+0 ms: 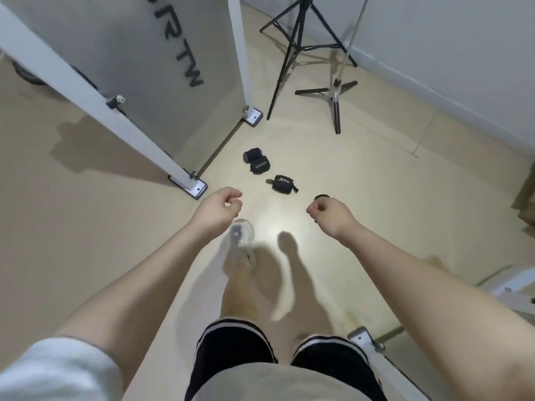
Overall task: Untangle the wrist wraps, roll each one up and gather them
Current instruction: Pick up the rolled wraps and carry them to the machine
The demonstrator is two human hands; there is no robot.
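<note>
Black rolled wrist wraps lie on the beige floor ahead of me. Two rolled wraps (256,162) sit touching each other near the white frame's foot. A third rolled wrap (282,184) with a white logo lies a little nearer and to the right. The dark edge of another wrap (322,196) peeks out just above my right hand, mostly hidden by it. My left hand (220,208) hangs in the air left of the wraps, fingers loosely curled and holding nothing. My right hand (327,211) hovers to their right, also loosely curled.
A white metal frame with a grey panel (185,82) stands at the left, its foot plates (193,186) bolted to the floor. Two tripod stands (335,94) stand at the back right by the wall. My shoe (241,235) steps forward below my hands.
</note>
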